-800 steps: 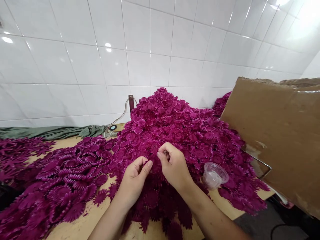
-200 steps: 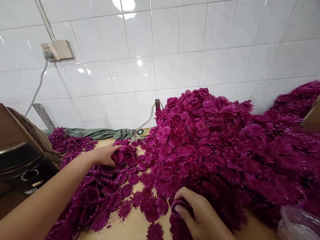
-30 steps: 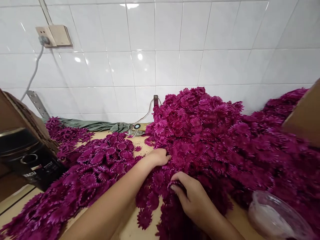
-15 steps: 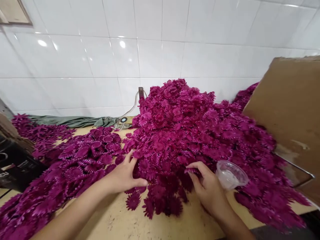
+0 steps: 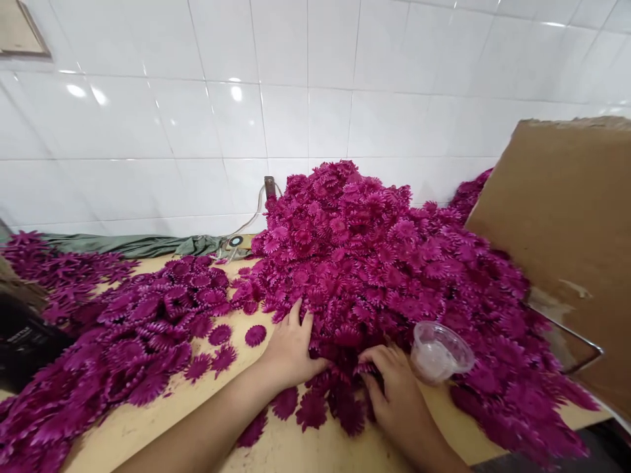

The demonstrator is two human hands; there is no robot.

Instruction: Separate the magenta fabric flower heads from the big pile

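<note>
Black container's (image 5: 29,358) lettering (image 5: 20,334) unreadable; my left hand (image 5: 290,348) splays open against the flowers (image 5: 340,243), right hand (image 5: 397,387) pinches one, cup (image 5: 436,361) beside.

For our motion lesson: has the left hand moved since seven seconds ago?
Yes: the left hand moved right, from left of the bracket to its right.

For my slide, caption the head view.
Left hand and right hand at a heap of magenta petalled discs, round clear plastic cup nearby.

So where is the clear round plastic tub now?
Head view, right of centre: the tub sits beside the right hand, by the magenta flower heap.
</note>
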